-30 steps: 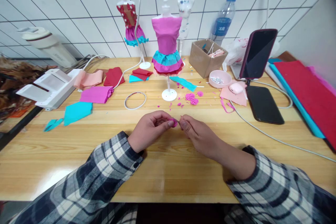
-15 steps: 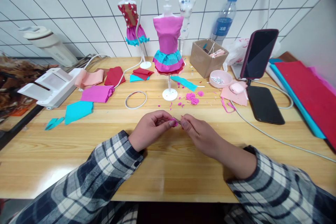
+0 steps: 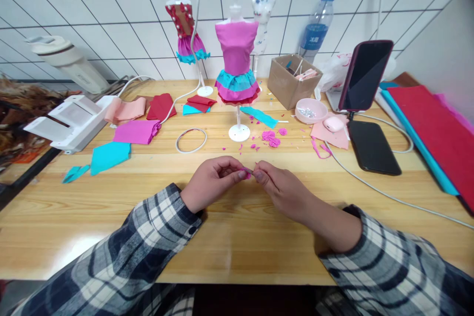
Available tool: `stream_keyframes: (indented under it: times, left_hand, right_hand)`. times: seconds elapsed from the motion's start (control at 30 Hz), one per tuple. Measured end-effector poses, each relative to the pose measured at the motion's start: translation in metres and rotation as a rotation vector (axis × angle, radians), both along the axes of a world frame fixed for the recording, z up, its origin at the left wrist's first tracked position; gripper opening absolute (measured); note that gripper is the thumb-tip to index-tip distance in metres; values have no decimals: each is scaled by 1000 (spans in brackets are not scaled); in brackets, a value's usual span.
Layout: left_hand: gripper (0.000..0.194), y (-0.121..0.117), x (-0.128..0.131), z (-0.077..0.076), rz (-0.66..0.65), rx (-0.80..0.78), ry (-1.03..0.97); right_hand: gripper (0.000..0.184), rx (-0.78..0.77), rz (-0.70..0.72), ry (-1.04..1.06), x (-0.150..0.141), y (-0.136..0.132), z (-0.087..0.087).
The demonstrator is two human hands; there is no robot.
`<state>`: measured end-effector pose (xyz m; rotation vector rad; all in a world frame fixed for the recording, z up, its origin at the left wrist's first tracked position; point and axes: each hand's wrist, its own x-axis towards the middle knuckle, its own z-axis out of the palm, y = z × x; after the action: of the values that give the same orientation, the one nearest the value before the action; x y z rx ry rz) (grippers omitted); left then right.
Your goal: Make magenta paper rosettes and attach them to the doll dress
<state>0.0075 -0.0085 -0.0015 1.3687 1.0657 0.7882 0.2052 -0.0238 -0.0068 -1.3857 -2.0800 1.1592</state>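
Note:
My left hand (image 3: 217,181) is closed, its thumb and forefinger pinching a small piece of pink crepe paper (image 3: 247,175). Opposite it, my right hand (image 3: 283,190) grips a slim metal tool (image 3: 249,171) whose tip meets the pink piece; most of the tool is hidden in the fingers, so its kind cannot be made out. Just beyond the hands lie ruffled pink paper rosettes (image 3: 271,138) and small pink scraps. Behind them stands a mini dress form (image 3: 237,49) in a pink top and a tiered blue, pink and red skirt.
At left are folded crepe papers (image 3: 137,132), a blue sheet (image 3: 110,158) and a white device (image 3: 72,123). A cable ring (image 3: 191,140) lies mid-table. To the right are a cardboard box (image 3: 294,83), a pink bowl of beads (image 3: 311,117), a propped phone (image 3: 366,76) and a flat black phone (image 3: 375,148).
The metal tool's tip has shifted slightly at the pink paper. Both hands stay in nearly the same place, and the view has moved very little.

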Motion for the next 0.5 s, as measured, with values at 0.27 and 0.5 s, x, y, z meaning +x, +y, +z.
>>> stream_keyframes:
  times: [0.27, 0.5]
  left_hand:
    - [20, 1, 0, 0, -5, -9, 21]
    - [25, 0, 0, 1, -6, -18, 67]
  right_hand:
    - [34, 13, 0, -13, 0, 1, -1]
    - [36, 15, -74, 48, 1, 2, 1]
